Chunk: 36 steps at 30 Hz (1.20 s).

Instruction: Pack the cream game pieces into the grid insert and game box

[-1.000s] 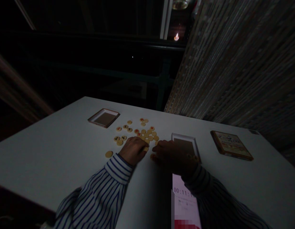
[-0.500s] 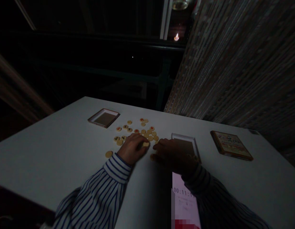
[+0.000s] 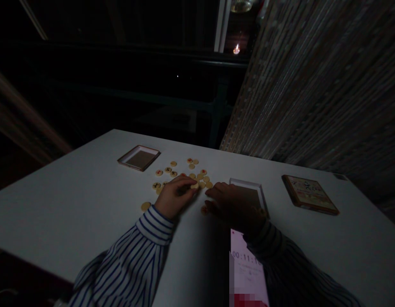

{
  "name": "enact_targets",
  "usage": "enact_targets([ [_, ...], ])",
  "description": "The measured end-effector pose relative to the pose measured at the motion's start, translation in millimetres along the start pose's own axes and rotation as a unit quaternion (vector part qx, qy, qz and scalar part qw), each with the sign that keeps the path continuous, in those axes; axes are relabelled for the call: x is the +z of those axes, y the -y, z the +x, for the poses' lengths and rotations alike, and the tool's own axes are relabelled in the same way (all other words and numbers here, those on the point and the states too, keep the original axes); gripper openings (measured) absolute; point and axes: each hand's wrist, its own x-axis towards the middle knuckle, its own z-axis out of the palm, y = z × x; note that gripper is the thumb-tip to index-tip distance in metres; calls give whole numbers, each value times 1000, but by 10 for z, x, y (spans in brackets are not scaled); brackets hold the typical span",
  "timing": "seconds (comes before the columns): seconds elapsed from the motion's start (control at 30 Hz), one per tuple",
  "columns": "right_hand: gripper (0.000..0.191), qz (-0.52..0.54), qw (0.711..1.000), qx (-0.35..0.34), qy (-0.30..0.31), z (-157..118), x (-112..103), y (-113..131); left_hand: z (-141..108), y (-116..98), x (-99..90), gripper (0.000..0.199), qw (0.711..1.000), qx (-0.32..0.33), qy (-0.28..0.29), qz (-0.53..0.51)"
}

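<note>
Round wooden Chinese chess pieces (image 3: 206,179) lie scattered on the white table, some showing red or black characters and others plain side up. At the near edge of the cluster, my left hand (image 3: 175,195) pinches a pale chess piece (image 3: 194,185) between thumb and fingers. Opposite it, my right hand (image 3: 231,202) is in deep shadow, its thumb and fingers apart. A red-marked chess piece (image 3: 204,209) rests by the right thumb. Behind that hand stands an open shallow box (image 3: 263,197), partly covered by it. One plain chess piece (image 3: 145,206) lies beside my left wrist.
An open tray-like lid (image 3: 139,159) sits at the back left of the table (image 3: 72,192). To the right lies a flat decorated box (image 3: 310,195). A lit phone (image 3: 248,268) showing a timer is under my right forearm. A string curtain (image 3: 280,85) hangs behind.
My left hand has shifted slightly, its fingers now stretched further, and the pale chess piece at its fingertips has moved a little away from me. My right hand's fingers have spread slightly.
</note>
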Motion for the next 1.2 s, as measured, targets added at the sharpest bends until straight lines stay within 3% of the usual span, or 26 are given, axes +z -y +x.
enact_targets([
  [0.37,26,2,1000,1,-9,4,-6,2,8,58,-10,24,999,-33,-3,-42],
  [0.77,31,17,999,10,-39,14,-3,18,-14,28,23,29,976,-154,20,-154],
  [1.2,25,85,991,12,-102,54,43,24,-8,-61,18,24,966,-174,64,-181],
])
